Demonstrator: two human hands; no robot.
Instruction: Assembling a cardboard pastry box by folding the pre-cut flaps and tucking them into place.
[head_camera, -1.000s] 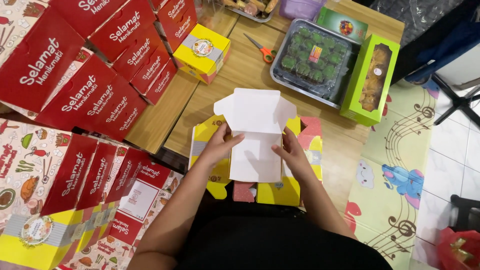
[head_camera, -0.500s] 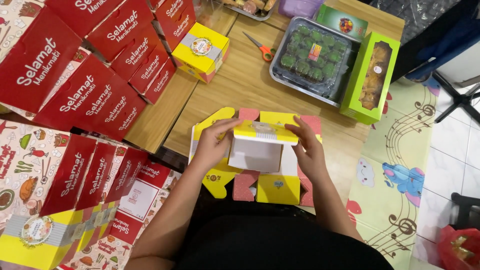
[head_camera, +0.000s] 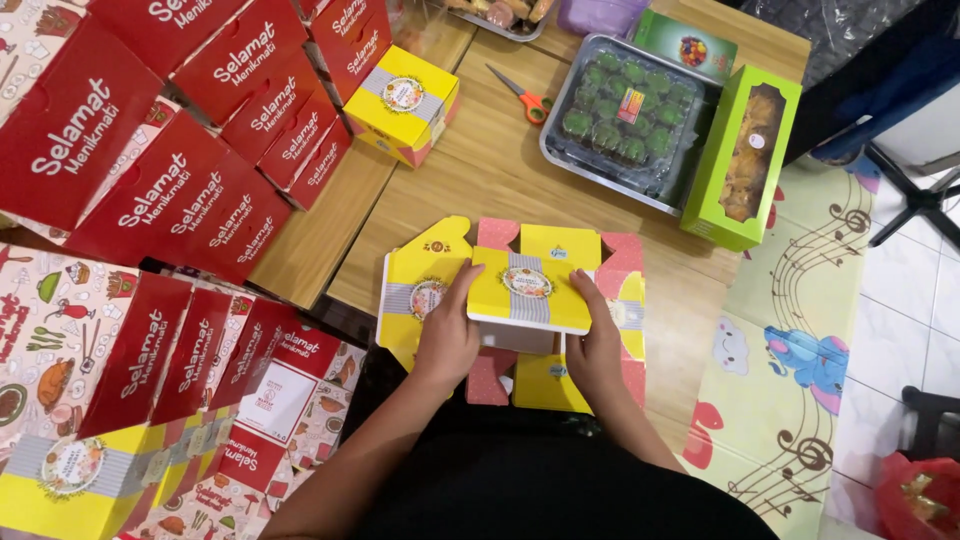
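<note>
Both hands on a small yellow carton box (head_camera: 528, 290) w/ grey band and round seal, mid-frame on the low wooden table (head_camera: 480, 170). Left hand (head_camera: 447, 335) clasps the box's 9 o'clock side, fingers up along the edge, thumb on the near face. Right hand (head_camera: 597, 345) clasps the 3 o'clock side, fingers curled against that wall. Box's lid panel faces up and tilts toward the camera; white inside shows at its near edge.

Under the box: flat unfolded cartons (head_camera: 420, 290), yellow and pink, same pattern, spread from 9 to 5 o'clock of the box, touching it.

At 11 o'clock of the box, well apart: a finished yellow box (head_camera: 402, 103), closed. At 12 o'clock: orange-handled scissors (head_camera: 522, 94) lying flat. At 1 o'clock: clear plastic tray of green cakes (head_camera: 622, 120), lid on. Just beside the tray at its 3 o'clock: long green window box (head_camera: 742, 155) w/ a brown pastry inside, touching or nearly so; can't tell which.

From 9 to 11 o'clock: stacks of red printed cartons (head_camera: 150, 180), overlapping. At 7 o'clock: more flat cartons, red-white-yellow (head_camera: 110, 440). At 4 o'clock: play mat (head_camera: 800, 350) w/ music notes and an elephant on the floor.
</note>
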